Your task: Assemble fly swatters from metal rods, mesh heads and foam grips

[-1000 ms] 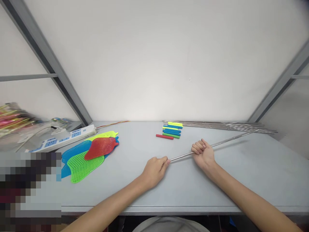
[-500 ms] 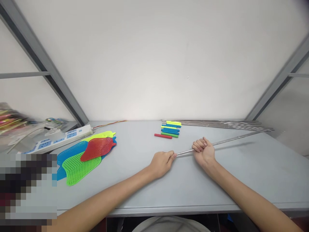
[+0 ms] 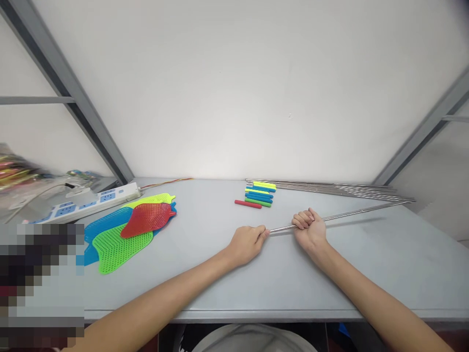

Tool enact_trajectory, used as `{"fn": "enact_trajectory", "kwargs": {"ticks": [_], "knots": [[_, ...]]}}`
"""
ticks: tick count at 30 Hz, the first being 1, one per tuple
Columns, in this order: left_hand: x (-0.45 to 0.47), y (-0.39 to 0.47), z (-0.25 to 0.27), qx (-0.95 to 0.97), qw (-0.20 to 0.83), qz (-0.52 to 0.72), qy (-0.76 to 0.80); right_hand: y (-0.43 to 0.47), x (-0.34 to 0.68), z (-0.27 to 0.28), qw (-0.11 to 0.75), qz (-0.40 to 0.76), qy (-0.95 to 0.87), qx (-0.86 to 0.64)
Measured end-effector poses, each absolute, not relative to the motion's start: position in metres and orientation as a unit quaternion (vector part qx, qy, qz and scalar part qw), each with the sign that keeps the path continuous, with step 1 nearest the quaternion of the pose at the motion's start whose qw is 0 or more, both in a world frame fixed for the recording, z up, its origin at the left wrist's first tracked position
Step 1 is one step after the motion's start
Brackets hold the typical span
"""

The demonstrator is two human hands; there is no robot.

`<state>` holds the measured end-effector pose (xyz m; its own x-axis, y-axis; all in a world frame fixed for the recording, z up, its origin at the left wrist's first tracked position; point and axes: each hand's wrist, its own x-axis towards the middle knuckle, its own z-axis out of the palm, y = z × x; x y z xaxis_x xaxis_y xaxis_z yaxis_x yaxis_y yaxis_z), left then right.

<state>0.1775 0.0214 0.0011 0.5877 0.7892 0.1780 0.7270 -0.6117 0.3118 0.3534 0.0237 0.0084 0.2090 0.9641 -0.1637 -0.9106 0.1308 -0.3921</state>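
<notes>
A long, thin metal rod (image 3: 353, 213) slants across the right half of the table. My left hand (image 3: 248, 244) is closed round its near end, which the fingers hide. Farther along, my right hand (image 3: 309, 229) has its fingers curled over the same rod, palm side facing me. Beyond the right hand the rod runs to the far right, its tip by the ends of a bundle of similar metal rods (image 3: 330, 188). Behind my hands lie several coloured handle tubes, among them a red tube (image 3: 248, 204) and a green tube (image 3: 258, 202) at the front.
On the left, perforated fly-swatter heads overlap, with a red head (image 3: 148, 219) over a green head (image 3: 119, 249). A white power strip (image 3: 91, 203) lies behind them, near plastic-wrapped items (image 3: 16, 171). Grey frame posts stand either side; a round stool seat (image 3: 252, 340) shows below the table edge.
The view has tilted slightly, moving the swatter heads and table edge a little up the picture. Both hands keep their hold on the rod, almost unmoved.
</notes>
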Motion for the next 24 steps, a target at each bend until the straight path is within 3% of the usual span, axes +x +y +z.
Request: {"fn": "enact_trajectory", "kwargs": {"ticks": [10, 24], "knots": [[0.175, 0.019, 0.006, 0.898, 0.096, 0.145, 0.404, 0.032, 0.365, 0.015, 0.699, 0.670, -0.055, -0.246], [0.169, 0.016, 0.015, 0.899, 0.197, 0.193, 0.340, 0.034, 0.377, 0.020, 0.709, 0.660, -0.036, -0.244]]}}
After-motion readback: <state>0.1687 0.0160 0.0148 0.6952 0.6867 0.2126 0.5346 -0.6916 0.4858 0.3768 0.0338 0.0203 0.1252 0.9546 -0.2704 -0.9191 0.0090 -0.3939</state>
